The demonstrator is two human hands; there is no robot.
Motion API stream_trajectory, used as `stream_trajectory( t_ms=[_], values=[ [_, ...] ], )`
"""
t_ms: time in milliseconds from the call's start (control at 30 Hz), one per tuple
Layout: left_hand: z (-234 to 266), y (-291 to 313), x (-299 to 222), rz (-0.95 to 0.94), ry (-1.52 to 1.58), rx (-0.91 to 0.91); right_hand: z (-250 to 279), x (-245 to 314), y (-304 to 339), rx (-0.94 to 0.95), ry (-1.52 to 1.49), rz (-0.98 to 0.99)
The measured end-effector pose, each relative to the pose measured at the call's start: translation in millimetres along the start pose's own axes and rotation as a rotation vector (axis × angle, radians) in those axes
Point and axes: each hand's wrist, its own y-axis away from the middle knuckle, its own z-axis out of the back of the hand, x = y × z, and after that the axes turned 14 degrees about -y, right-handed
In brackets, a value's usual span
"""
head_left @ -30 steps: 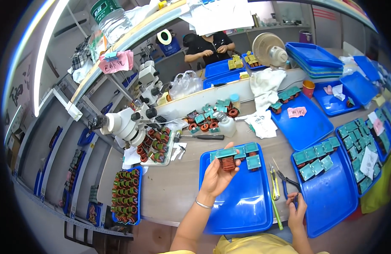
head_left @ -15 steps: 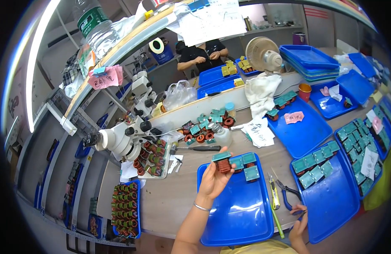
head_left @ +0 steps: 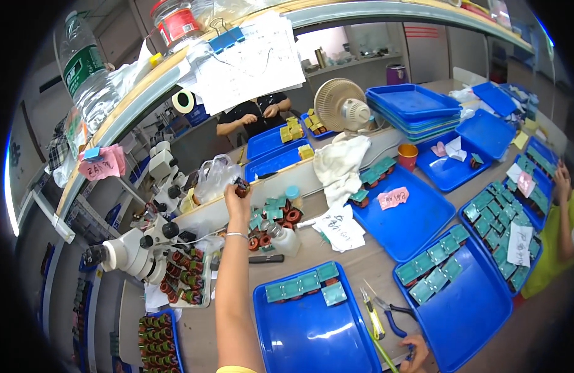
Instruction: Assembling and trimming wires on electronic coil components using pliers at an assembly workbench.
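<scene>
My left hand [head_left: 236, 204] is stretched far forward, above the pile of ring coils with green boards [head_left: 276, 211]. Its fingers close round a small dark coil [head_left: 241, 187], whose details are hard to make out. A blue tray [head_left: 312, 342] lies to the right of that forearm. Along its far edge sit coils topped with green boards [head_left: 300, 286]. Low in the view, my right hand [head_left: 415, 354] rests by the handles of the pliers [head_left: 394, 316], fingers curled round something small and dark that I cannot identify.
A utility knife [head_left: 373, 314] lies between the trays. Right of it stands another blue tray [head_left: 473, 317] with boarded coils. A microscope [head_left: 132, 255], a tray of coils [head_left: 207, 283] and a clear bottle [head_left: 286, 241] are at left. At far right another person's hand [head_left: 561, 180] shows.
The copper coil with its green board has left my left hand; another one now sits in the tray row. That hand has reached forward and left to a dark coil. The view has shifted right.
</scene>
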Motion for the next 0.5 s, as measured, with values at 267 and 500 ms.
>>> stream_trajectory(
  t_ms=[267,500],
  values=[
    [-30,-33,18,-0.231,-0.788,-0.103,5,-10,14,0.052,0.199,-0.037],
    [-35,-28,40,-0.187,-0.618,0.057,15,-13,20,0.1,0.221,-0.142]
  ],
)
